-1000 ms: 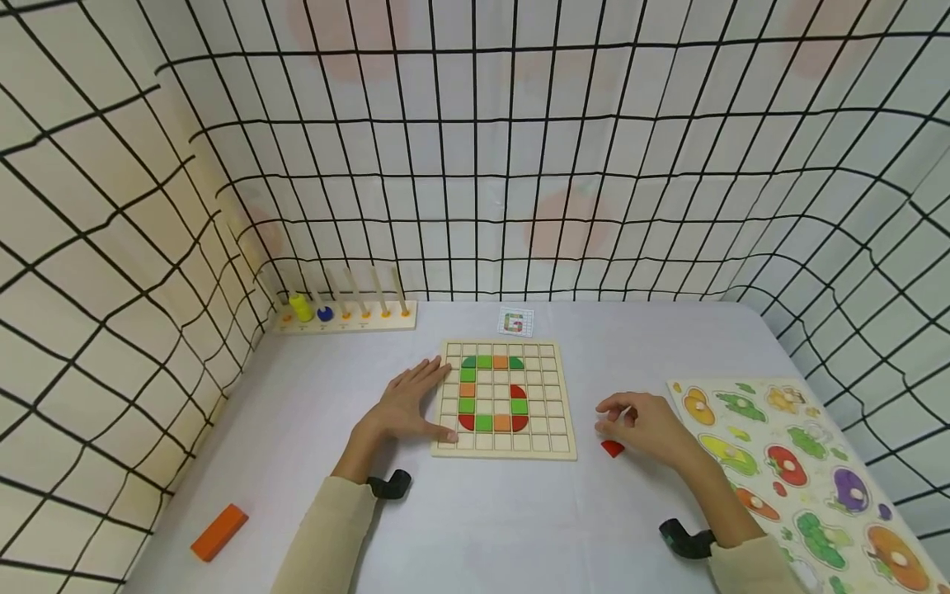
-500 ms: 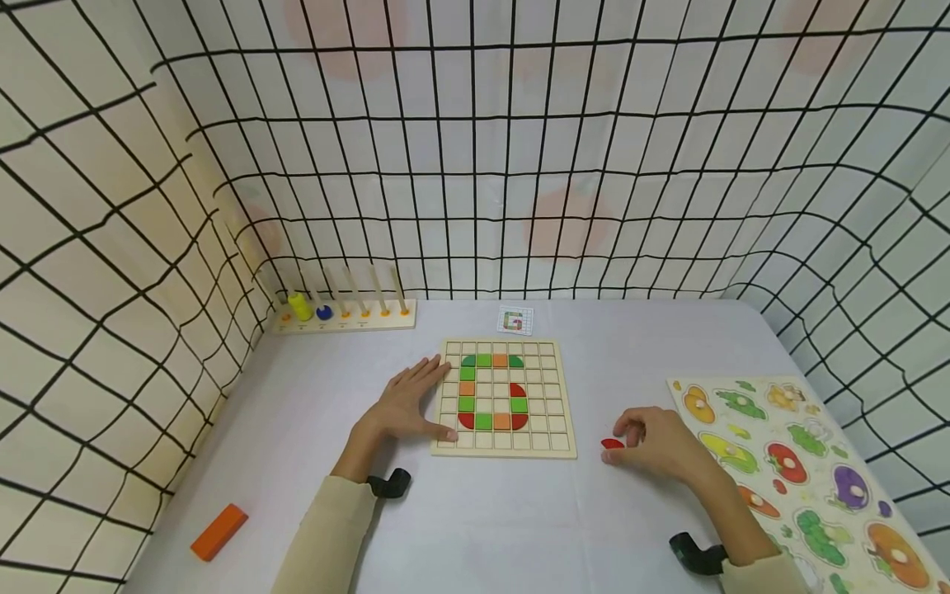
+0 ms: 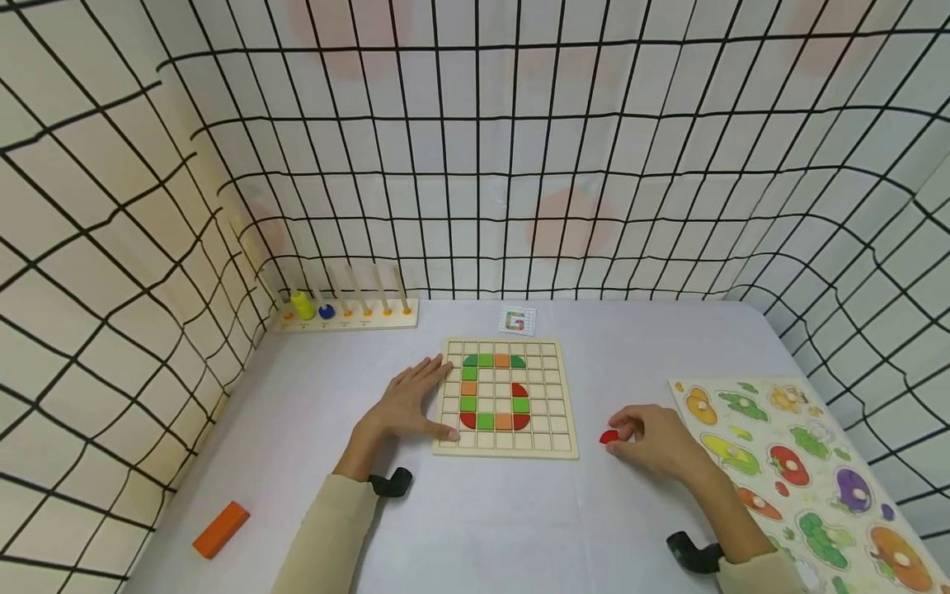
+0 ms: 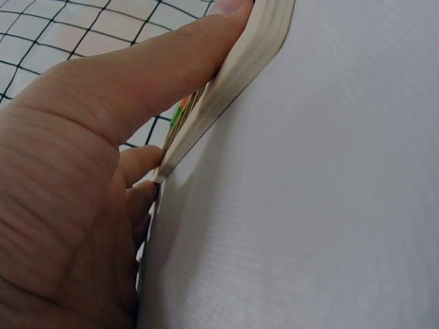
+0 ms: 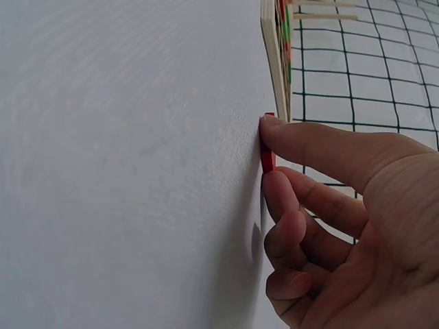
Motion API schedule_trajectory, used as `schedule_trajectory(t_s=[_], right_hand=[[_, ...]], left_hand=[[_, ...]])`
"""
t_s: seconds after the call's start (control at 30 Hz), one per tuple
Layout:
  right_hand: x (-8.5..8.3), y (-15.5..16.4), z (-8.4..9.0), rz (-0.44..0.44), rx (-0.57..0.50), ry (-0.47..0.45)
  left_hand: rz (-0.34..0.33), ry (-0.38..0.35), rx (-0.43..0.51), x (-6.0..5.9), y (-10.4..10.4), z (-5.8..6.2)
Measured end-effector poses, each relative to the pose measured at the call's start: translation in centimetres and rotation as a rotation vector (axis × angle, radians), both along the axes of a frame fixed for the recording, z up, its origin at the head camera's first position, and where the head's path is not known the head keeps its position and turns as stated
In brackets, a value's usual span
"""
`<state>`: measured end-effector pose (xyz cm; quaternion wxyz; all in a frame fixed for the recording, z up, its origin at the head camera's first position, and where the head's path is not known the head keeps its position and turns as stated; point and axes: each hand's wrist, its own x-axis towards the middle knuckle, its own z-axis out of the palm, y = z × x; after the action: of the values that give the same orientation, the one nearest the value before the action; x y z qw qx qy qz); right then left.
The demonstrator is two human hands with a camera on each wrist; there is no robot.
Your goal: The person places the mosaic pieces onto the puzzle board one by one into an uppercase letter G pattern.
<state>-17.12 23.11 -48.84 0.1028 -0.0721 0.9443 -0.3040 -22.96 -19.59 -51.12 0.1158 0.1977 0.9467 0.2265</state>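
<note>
A square wooden grid board (image 3: 549,428) lies mid-table, with green, orange and red tiles forming a G-like shape in its cells. My left hand (image 3: 404,406) rests on the board's left edge, thumb at the lower left corner and fingers spread up the side. Right of the board, my right hand (image 3: 653,441) pinches a small red rounded tile (image 3: 609,436) between thumb and index finger. In the right wrist view that red tile (image 5: 267,159) stands edge-on, close at the tabletop, with the other fingers curled beneath.
Behind the board lies a small pattern card (image 3: 517,320) showing a G. A peg stand (image 3: 349,322) with yellow and blue rings is at back left. An orange block (image 3: 221,530) sits front left, a vegetable puzzle board (image 3: 750,445) at right. Black netting surrounds the table.
My right hand came down and toward me onto the red tile, and its thumb and index finger closed on it. The left hand stays on the board.
</note>
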Motion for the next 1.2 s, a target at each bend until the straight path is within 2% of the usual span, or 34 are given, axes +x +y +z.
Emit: schedule_trajectory(t_s=[0.43, 0.8, 1.2], right_hand=[[-0.4, -0.1, 0.0, 0.008, -0.009, 0.007], [-2.5, -1.5, 0.4, 0.017, -0.036, 0.100], [-4.6, -4.5, 0.1, 0.039, -0.084, 0.108]], left_hand=[[-0.002, 0.007, 0.011, 0.0, -0.1, -0.1], [-0.003, 0.011, 0.007, 0.0, 0.0, -0.2], [-0.004, 0.021, 0.002, 0.0, 0.0, -0.2]])
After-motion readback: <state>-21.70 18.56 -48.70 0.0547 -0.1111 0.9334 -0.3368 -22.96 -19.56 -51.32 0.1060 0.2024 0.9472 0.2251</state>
